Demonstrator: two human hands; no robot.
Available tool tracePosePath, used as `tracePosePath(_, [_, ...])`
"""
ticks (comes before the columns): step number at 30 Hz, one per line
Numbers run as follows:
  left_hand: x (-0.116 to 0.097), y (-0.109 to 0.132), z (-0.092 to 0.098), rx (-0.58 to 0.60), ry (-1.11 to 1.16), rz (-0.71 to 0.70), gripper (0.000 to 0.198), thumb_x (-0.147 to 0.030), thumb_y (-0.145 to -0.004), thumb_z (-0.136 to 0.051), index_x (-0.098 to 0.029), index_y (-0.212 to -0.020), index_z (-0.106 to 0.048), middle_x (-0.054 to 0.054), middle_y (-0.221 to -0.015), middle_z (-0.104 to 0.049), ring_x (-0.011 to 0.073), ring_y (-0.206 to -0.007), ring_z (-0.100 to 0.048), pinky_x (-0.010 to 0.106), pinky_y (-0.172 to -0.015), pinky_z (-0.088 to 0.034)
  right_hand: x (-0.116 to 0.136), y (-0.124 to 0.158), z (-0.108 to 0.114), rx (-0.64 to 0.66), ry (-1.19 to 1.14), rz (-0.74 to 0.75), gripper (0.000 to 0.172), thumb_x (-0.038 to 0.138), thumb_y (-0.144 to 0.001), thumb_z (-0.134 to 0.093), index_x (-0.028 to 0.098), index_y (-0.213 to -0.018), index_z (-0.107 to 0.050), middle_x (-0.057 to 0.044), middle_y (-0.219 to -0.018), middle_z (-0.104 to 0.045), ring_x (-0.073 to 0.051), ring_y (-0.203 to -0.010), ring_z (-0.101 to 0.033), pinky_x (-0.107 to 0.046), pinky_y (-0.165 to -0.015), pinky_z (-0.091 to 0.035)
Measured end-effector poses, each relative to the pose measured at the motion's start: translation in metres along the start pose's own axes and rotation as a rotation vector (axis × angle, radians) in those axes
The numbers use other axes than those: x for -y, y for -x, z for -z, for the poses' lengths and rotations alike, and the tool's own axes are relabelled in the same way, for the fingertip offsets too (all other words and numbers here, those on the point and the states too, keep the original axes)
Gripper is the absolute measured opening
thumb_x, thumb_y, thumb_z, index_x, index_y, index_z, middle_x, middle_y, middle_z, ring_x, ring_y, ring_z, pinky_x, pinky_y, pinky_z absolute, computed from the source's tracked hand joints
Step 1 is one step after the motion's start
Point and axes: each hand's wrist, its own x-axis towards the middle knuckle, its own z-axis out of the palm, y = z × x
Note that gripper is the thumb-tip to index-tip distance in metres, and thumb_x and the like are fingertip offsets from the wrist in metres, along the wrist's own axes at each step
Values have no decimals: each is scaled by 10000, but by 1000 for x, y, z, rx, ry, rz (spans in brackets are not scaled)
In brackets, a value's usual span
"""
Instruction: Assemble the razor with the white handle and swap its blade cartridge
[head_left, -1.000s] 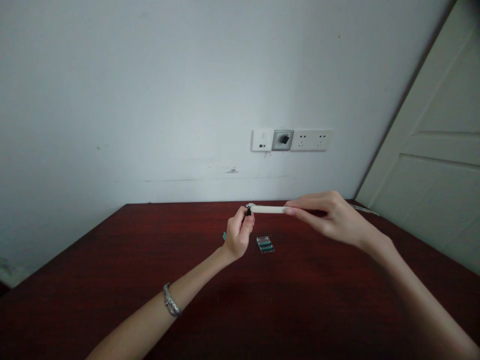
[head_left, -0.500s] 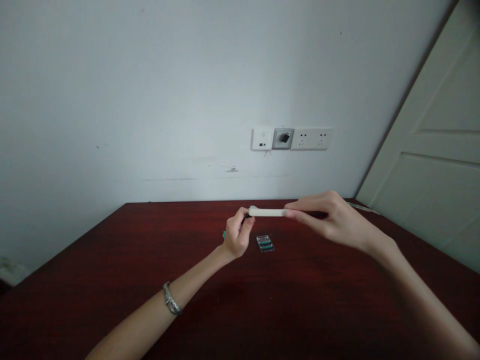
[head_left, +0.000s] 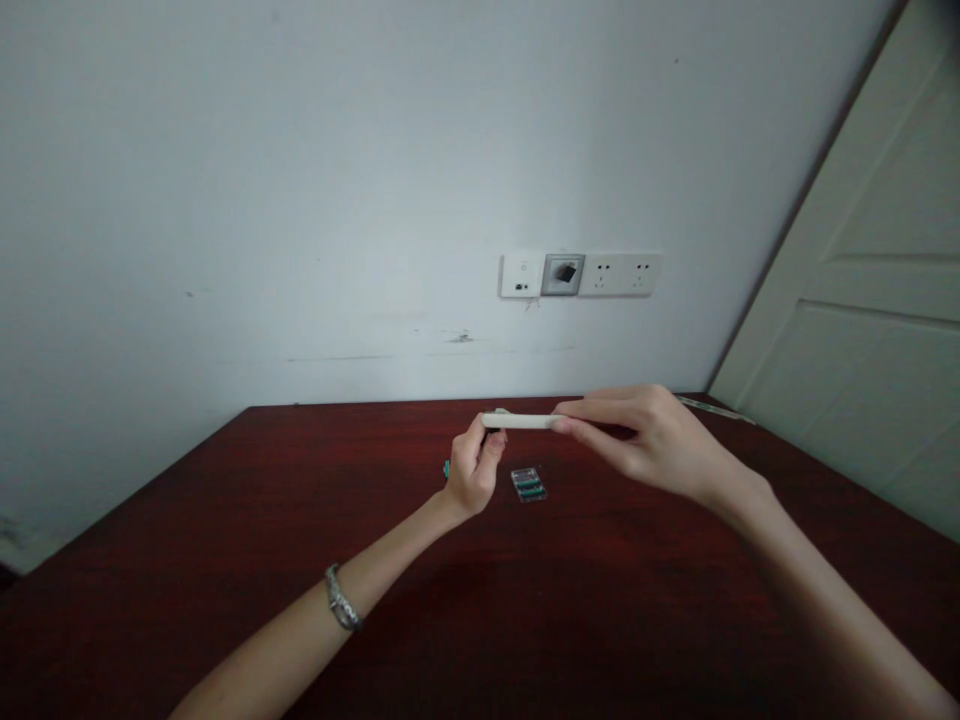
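My right hand (head_left: 660, 435) pinches the right end of a flat white slab (head_left: 523, 422), seen edge-on and held level above the table. My left hand (head_left: 472, 468) is closed at the slab's left end, thumb below and forefinger at its tip. A small dark piece shows between these fingers, mostly hidden; its kind cannot be made out. A small pale bump shows on top near that end. On the table below lies a clear plastic case (head_left: 529, 485) with green-and-dark cylinders, apparently batteries. A small green item (head_left: 446, 469) peeks out behind my left hand.
The dark red table (head_left: 360, 440) stands against a white wall with sockets (head_left: 619, 275) and a grey switch plate (head_left: 563, 274). A pale strip (head_left: 716, 409) lies at the back right edge, near a white panelled door (head_left: 877, 330).
My right hand has moved slightly left with the white slab, whose left end now sits further over the left fingers. My left hand has barely moved.
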Motion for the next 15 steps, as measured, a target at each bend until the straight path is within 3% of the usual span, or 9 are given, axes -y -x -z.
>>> tracePosePath(7, [-6,-4,0,6,144,47,307,-467,-902,-411,-175,-813,-436,-60,-565,-339,57,-455,-287,187,-426,-248,-9,4,8,13,92,-47,319,390,-904,-466,212,-885,-730,-42,-673,-676,-140,-575,-587,-250,-556,-407])
tracePosePath(15, [-7,-3,-4,-9,118,68,301,-463,-903,-415,-174,-823,-442,-65,-557,-349,54,-443,-284,183,-420,-242,4,-1,-6,-56,75,-31,344,387,-913,-447,187,-910,-726,-60,-681,-683,-142,-572,-589,-249,-542,-400])
